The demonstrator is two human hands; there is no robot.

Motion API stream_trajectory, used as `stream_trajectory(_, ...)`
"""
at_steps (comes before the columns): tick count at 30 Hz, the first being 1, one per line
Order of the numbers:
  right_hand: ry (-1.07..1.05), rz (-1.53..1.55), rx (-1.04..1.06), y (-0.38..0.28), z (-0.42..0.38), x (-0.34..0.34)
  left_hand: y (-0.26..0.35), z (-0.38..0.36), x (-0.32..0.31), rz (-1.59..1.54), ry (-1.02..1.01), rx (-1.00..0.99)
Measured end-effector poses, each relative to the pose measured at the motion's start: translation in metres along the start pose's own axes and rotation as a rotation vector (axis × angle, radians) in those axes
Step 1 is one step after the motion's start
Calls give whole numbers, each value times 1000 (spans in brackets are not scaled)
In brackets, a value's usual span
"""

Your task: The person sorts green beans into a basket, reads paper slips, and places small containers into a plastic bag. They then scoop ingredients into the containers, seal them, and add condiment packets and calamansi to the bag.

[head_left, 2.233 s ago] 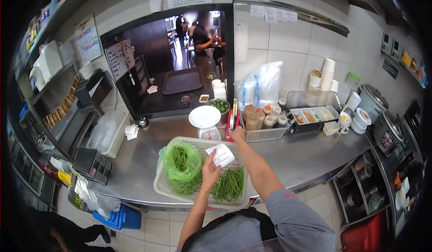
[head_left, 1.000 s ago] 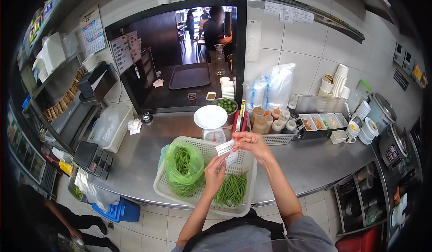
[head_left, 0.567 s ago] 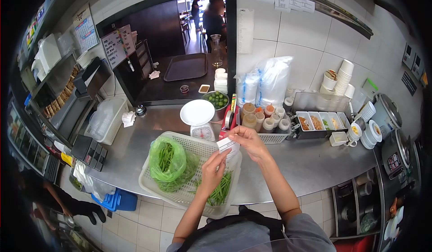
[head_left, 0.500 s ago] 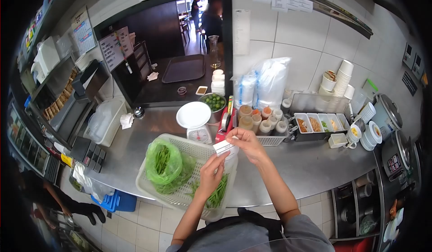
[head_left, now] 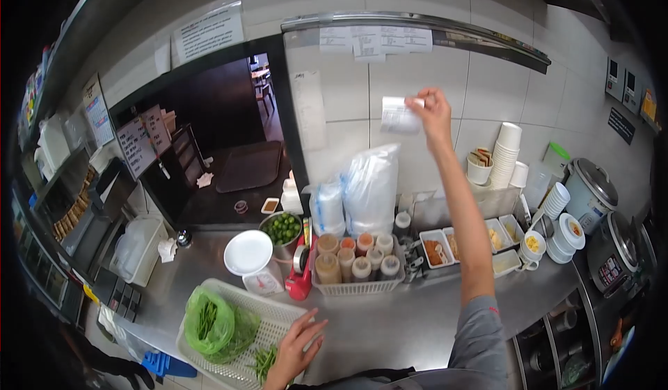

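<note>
Paper slip pinched by an edge

In the head view, the slip is gripped by the right hand's thumb and fingers, below the metal rail. Probably light, limp and easily creased, it is best taken by an edge. The left hand is held, fingers spread, by the white basket; loose green beans and a bean-filled green bag are contained there.

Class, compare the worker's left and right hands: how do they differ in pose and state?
The right hand is raised before the tiled wall; the left hand is low, by the basket. The right hand pinches a paper slip; the left hand is open and looks empty. Both hands are bare.
</note>
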State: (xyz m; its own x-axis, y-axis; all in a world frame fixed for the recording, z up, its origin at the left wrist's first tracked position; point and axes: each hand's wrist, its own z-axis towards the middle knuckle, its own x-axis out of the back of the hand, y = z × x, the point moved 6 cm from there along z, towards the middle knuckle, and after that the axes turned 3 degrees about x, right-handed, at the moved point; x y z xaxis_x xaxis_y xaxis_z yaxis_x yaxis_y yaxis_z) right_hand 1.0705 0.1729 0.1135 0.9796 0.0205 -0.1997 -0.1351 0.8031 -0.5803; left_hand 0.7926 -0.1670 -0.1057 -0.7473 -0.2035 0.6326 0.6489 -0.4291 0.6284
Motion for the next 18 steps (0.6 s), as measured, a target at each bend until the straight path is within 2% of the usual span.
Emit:
stream_trajectory(3,47,-160,131,25,91,26,-5,10,-18,23,-61,84)
stream_trajectory(7,160,-487,166,50,164,47,-26,13,-50,31,-85,36)
stream_trajectory(10,258,-674,186,60,184,51,-23,19,-59,122,-129,25)
stream_trajectory(14,257,-968,201,61,196,47,-30,19,-62,102,-101,-5)
stream_trajectory(18,345,-1150,197,36,167,39,-17,9,-48,107,-108,19)
